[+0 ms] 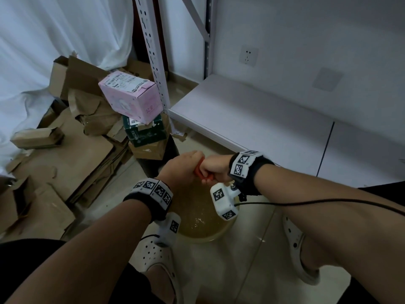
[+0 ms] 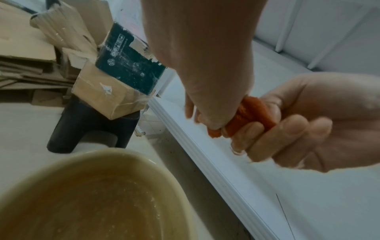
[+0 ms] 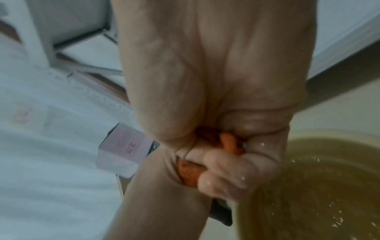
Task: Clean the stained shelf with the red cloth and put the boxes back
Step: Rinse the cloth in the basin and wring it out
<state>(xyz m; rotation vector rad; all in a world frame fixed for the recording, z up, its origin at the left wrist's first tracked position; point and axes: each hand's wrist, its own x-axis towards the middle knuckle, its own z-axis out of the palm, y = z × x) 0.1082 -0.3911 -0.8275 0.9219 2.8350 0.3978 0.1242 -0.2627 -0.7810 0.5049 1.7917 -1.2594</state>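
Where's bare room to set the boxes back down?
The white shelf is bare from its slotted upright to the back wall. Left of the upright it is crowded: the pink box tops a stack beside loose cardboard.

Both forearms reach forward from the lower edge of the head view and meet near the centre. The left hand (image 1: 182,166) comes in from 7 o'clock, the right hand (image 1: 213,166) from 4 o'clock, and the two fists touch each other. Each grip is closed tight around one end of the red cloth (image 2: 249,113), fingers (image 2: 267,138) curled fully over it. Both wrists wear black bands with white marker blocks. Water drops sit on the right knuckles in the right wrist view.
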